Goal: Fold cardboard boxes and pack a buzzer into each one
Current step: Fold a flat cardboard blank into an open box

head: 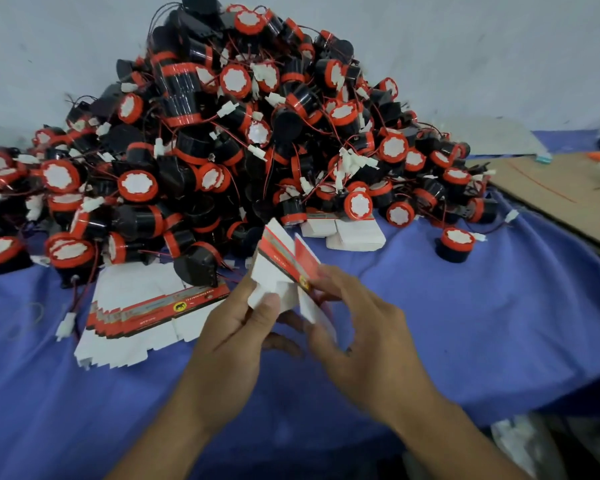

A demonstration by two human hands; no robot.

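Both hands grip a flat box [284, 271] just beside the buzzer pile [222, 133].

Cardboard box [284, 271], red-and-white, partly folded: tilting upright above the cloth [465, 306], white flaps hanging open, left hand [232, 327] and right hand [368, 327] gripping it. Flat box blanks [142, 313]: lying fanned in a stack against the heap's front edge. Buzzers [222, 133], black with red caps and red wires: lying heaped behind; single buzzer [456, 244] sitting apart at right.
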